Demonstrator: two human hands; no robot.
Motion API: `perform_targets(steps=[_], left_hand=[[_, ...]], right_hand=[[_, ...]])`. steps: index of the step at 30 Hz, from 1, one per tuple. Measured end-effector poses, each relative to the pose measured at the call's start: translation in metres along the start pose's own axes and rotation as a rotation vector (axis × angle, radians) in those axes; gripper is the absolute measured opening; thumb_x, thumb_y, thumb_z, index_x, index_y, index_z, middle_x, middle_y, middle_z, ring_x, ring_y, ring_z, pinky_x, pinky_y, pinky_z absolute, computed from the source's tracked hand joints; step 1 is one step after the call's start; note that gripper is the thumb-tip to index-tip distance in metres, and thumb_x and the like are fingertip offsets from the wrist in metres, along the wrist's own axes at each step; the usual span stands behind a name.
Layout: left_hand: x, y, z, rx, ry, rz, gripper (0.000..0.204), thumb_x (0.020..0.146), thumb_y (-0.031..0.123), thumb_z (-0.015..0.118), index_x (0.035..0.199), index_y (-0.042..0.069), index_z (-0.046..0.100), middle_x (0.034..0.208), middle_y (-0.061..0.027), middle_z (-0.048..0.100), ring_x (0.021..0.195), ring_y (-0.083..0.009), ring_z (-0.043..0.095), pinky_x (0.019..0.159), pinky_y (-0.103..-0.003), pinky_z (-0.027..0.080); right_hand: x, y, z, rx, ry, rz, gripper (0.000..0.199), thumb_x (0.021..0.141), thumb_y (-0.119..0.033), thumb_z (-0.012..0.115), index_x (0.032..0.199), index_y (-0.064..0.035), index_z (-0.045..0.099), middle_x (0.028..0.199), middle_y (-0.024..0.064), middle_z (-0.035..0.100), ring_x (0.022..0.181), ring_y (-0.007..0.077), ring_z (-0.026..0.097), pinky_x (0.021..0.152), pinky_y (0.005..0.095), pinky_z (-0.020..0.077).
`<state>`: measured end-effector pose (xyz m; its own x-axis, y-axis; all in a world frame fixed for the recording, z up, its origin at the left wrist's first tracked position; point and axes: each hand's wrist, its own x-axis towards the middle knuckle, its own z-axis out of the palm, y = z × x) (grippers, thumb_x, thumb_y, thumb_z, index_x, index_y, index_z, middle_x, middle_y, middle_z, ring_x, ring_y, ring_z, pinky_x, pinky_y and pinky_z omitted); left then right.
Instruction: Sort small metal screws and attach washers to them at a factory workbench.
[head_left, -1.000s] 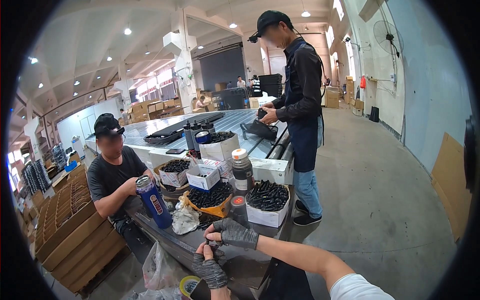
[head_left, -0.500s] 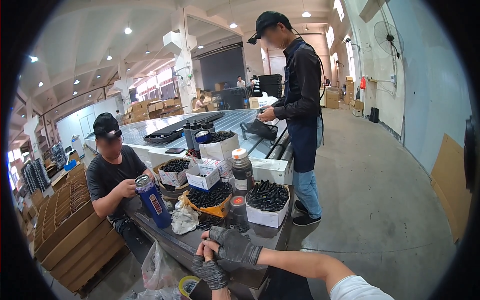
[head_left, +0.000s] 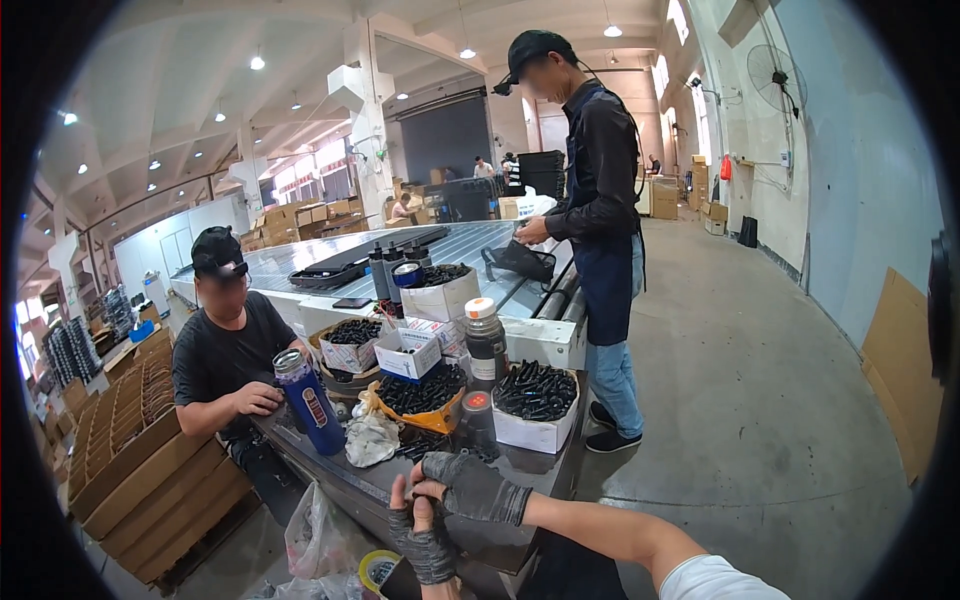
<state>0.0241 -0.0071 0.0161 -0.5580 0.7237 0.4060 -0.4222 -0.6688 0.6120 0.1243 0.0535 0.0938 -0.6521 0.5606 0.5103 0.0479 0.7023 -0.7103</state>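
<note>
My hands meet over the near end of the dark workbench [head_left: 500, 545], both in grey fingerless gloves. The left hand [head_left: 424, 540] has its fingers stretched up and its thumb apart. Against it rests the right hand [head_left: 472, 488], fingers curled and pressed together; whatever they may hold is hidden. Just beyond lie loose black parts [head_left: 425, 443] and a clear cup with a red-orange top [head_left: 477, 425]. A white box [head_left: 535, 434] full of small black parts stands to the right, and a yellow-edged container [head_left: 437, 420] of similar parts sits farther back.
A crumpled white rag [head_left: 371, 440] lies near a blue flask [head_left: 310, 405]. One person [head_left: 232, 335] sits at left; another [head_left: 603, 190] stands at the far right. A tall bottle [head_left: 485, 350] and small cartons [head_left: 408, 352] stand behind. A plastic bag [head_left: 318, 535] and tape roll [head_left: 378, 570] are at lower left.
My left fingers have straightened and come away from my right fingertips. The seated person's hand has dropped from the flask's top to the bench edge; the flask has barely shifted.
</note>
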Motion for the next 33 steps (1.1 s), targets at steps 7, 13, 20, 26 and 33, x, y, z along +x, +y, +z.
perform_targets(steps=[7, 13, 20, 26, 33], left_hand=[[-0.039, 0.053, 0.005, 0.066, -0.033, -0.22, 0.013, 0.094, 0.01, 0.065, 0.104, 0.003, 0.069, 0.094, -0.0038, 0.07, 0.082, -0.0132, 0.06, 0.073, -0.026, 0.045], [-0.098, 0.064, -0.066, 0.208, 0.064, -0.326, 0.017, 0.094, 0.011, 0.064, 0.107, 0.0, 0.067, 0.089, -0.0093, 0.07, 0.074, -0.0147, 0.059, 0.066, -0.03, 0.046], [-0.164, 0.065, -0.137, 0.592, 0.099, -0.587, 0.026, 0.087, 0.01, 0.069, 0.108, -0.005, 0.07, 0.1, -0.0107, 0.07, 0.084, -0.0157, 0.066, 0.078, -0.029, 0.053], [-0.218, 0.051, -0.154, 0.331, 0.268, -0.791, 0.025, 0.091, 0.006, 0.068, 0.115, -0.001, 0.07, 0.102, -0.0067, 0.072, 0.091, -0.011, 0.065, 0.081, -0.025, 0.052], [-0.218, 0.054, -0.173, 0.402, 0.217, -0.861, 0.025, 0.091, 0.008, 0.068, 0.114, -0.001, 0.07, 0.104, -0.0063, 0.07, 0.093, -0.0117, 0.064, 0.086, -0.026, 0.05]], right_hand=[[-0.032, -0.03, 0.005, -0.011, -0.106, 0.037, 0.024, 0.097, -0.023, 0.054, 0.103, -0.0008, 0.059, 0.094, 0.0166, 0.065, 0.094, 0.034, 0.064, 0.081, 0.0387, 0.0493], [-0.086, -0.043, 0.052, 0.172, -0.199, 0.122, 0.027, 0.103, -0.023, 0.048, 0.116, -0.0035, 0.06, 0.107, 0.0163, 0.063, 0.099, 0.0303, 0.063, 0.085, 0.0376, 0.0491], [-0.154, 0.0, 0.124, 0.337, -0.307, 0.221, 0.025, 0.1, -0.022, 0.053, 0.116, -0.0086, 0.067, 0.088, 0.0095, 0.065, 0.085, 0.0249, 0.064, 0.081, 0.0349, 0.0498], [-0.201, 0.018, 0.139, 0.245, -0.229, 0.442, 0.015, 0.089, -0.007, 0.066, 0.102, -0.0027, 0.069, 0.088, 0.012, 0.066, 0.081, 0.0242, 0.066, 0.073, 0.0338, 0.0518], [-0.217, 0.023, 0.163, 0.307, -0.139, 0.558, 0.014, 0.089, -0.006, 0.066, 0.102, -0.0011, 0.068, 0.093, 0.012, 0.068, 0.086, 0.0236, 0.067, 0.077, 0.0327, 0.0518]])
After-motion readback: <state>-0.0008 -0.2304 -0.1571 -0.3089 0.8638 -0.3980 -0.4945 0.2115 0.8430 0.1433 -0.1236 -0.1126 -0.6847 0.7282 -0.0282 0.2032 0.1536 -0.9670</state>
